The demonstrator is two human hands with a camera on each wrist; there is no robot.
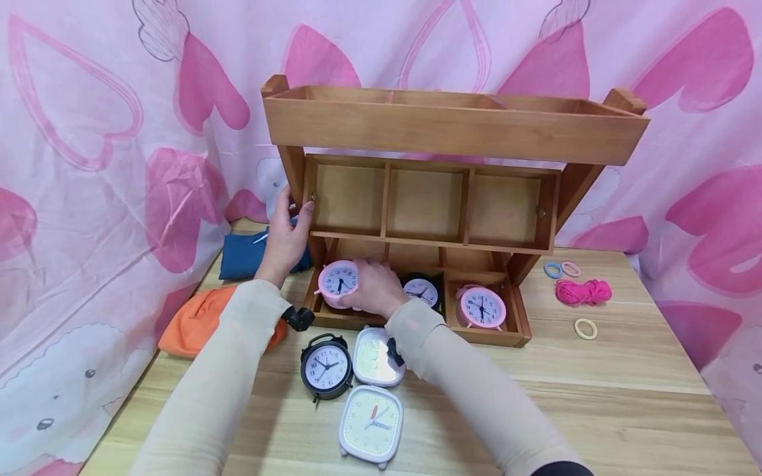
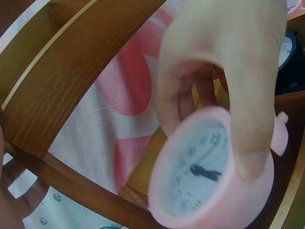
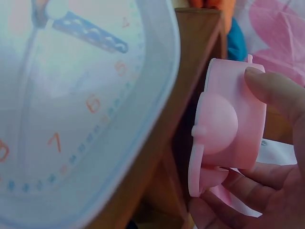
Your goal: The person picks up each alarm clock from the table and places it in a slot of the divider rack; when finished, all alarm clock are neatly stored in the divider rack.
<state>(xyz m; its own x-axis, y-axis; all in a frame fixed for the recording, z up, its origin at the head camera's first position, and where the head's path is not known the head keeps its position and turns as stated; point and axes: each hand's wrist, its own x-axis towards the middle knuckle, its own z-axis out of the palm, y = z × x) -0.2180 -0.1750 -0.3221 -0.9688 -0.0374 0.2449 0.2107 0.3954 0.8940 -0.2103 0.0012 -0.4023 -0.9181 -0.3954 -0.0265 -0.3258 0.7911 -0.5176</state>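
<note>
I've got the right hand [image 1: 372,291] wrapped around a small round pink clock [image 1: 338,283], thumb across the front rim and fingers behind the case, dial facing me, right at the mouth of the bottom-left compartment of the wooden organizer [image 1: 452,132]. From the right wrist view the clock's pink back [image 3: 228,126] sits in the curl of the fingers, hard against the wooden frame, so the grip looks firm and made for steering the clock into a narrow slot. The left hand [image 1: 288,235] is on the organizer's left upright, fingers curled round the post; I read that as bracing the unit so it doesn't slide or rock. Two neighbouring bottom slots already hold clocks: a black one [image 1: 421,291] in the middle and another pink one [image 1: 481,307] on the right. On the table [image 1: 625,396] in front lie a black twin-bell clock [image 1: 326,367] and two square white clocks [image 1: 372,423], near my forearms. Off to the right sit hair ties [image 1: 586,328] and a pink cord bundle [image 1: 583,291]; folded blue and orange cloths [image 1: 196,320] lie on the left.
</note>
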